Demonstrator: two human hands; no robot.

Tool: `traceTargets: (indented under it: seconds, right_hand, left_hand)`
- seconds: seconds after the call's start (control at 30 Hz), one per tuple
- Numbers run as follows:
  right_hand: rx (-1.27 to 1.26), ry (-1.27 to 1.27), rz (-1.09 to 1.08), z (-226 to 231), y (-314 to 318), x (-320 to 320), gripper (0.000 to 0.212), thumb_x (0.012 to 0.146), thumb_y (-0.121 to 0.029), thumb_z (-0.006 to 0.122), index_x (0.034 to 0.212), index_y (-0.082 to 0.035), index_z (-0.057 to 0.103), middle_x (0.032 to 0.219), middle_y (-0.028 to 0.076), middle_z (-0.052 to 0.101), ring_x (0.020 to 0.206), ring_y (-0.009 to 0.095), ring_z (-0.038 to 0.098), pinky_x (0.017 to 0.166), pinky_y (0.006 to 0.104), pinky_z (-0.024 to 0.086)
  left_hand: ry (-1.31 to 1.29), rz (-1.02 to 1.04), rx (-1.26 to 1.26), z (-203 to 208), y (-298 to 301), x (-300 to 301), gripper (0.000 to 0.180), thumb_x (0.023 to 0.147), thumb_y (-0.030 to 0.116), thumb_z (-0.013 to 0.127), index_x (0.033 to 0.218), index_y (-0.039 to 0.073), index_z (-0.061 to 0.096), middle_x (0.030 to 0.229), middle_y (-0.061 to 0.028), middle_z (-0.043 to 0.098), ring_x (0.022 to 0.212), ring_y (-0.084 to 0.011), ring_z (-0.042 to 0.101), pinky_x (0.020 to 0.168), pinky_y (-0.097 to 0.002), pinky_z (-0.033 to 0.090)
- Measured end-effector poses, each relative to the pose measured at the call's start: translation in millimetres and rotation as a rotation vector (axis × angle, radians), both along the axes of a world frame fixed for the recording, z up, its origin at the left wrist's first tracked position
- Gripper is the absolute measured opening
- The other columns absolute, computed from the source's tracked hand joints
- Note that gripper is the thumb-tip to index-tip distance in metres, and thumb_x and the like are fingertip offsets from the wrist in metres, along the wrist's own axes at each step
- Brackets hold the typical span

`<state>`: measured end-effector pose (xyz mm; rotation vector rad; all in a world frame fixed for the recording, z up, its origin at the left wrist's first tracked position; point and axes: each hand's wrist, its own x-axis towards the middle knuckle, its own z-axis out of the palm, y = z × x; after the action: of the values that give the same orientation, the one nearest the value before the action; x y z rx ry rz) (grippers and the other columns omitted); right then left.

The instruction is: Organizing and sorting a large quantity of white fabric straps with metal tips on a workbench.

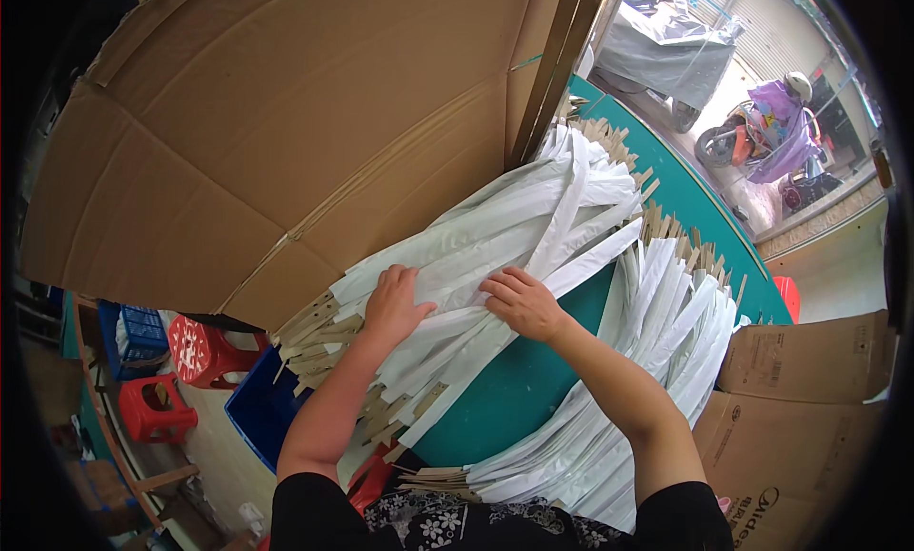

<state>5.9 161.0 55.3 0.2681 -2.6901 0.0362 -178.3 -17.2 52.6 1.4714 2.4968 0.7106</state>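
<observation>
A heap of long white fabric-like strips (505, 222) with stiff tan ends (305, 337) lies across the green table (514, 389). My left hand (395, 308) rests on the near left part of this heap, fingers stretched and thumb apart. To its right, my right hand (524, 303) lies on the strips with its fingers extended and slightly bent. Neither hand shows anything clearly gripped, though the undersides of the fingers are hidden. A second heap of similar white strips (657, 313) curves along the table at the right, beyond and beneath my right forearm.
A large cardboard sheet (333, 122) stands behind the heap at the left. An opened cardboard box (790, 408) is at the right. Red stools (157, 408), a blue bin (262, 408) and a blue crate (143, 334) are at the lower left. A scooter (762, 132) stands beyond the window.
</observation>
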Motion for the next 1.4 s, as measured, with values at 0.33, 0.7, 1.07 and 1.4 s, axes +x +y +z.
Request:
traceTargets:
  seconds: [0.33, 0.7, 1.07, 1.4]
  right_hand:
    - [-0.019, -0.018, 0.061, 6, 1, 29, 0.013, 0.075, -0.015, 0.060, 0.087, -0.014, 0.057, 0.096, 0.005, 0.058, 0.088, 0.020, 0.058, 0.090, 0.0358, 0.047]
    - [-0.051, -0.178, -0.045, 9, -3, 22, 0.023, 0.078, -0.012, 0.059, 0.101, -0.014, 0.058, 0.090, 0.001, 0.060, 0.090, 0.021, 0.058, 0.097, 0.0355, 0.042]
    - [-0.002, -0.082, -0.004, 10, -2, 11, 0.017, 0.080, -0.013, 0.057, 0.097, -0.013, 0.056, 0.112, 0.002, 0.057, 0.111, 0.020, 0.052, 0.104, 0.0377, 0.038]
    - [-0.023, -0.082, -0.025, 7, -5, 24, 0.015, 0.079, -0.013, 0.057, 0.094, -0.014, 0.057, 0.107, 0.000, 0.059, 0.107, 0.018, 0.055, 0.101, 0.0387, 0.040]
  left_hand:
    - [-0.285, -0.170, -0.190, 18, -11, 33, 0.025, 0.079, 0.022, 0.070, 0.095, 0.005, 0.060, 0.088, -0.0151, 0.066, 0.083, -0.0345, 0.064, 0.074, -0.0432, 0.050]
    - [0.156, 0.035, -0.099, 5, 17, -45, 0.045, 0.076, 0.018, 0.074, 0.115, 0.003, 0.056, 0.116, -0.0124, 0.060, 0.107, -0.0334, 0.056, 0.089, -0.0427, 0.047]
    - [0.117, -0.071, -0.097, 7, 10, -37, 0.025, 0.076, 0.007, 0.068, 0.099, 0.005, 0.058, 0.119, -0.0123, 0.059, 0.112, -0.0323, 0.053, 0.094, -0.0426, 0.043]
    - [0.056, 0.021, 0.027, -16, 1, -37, 0.027, 0.077, 0.015, 0.071, 0.101, 0.005, 0.065, 0.116, -0.0114, 0.059, 0.108, -0.0302, 0.054, 0.094, -0.0432, 0.040]
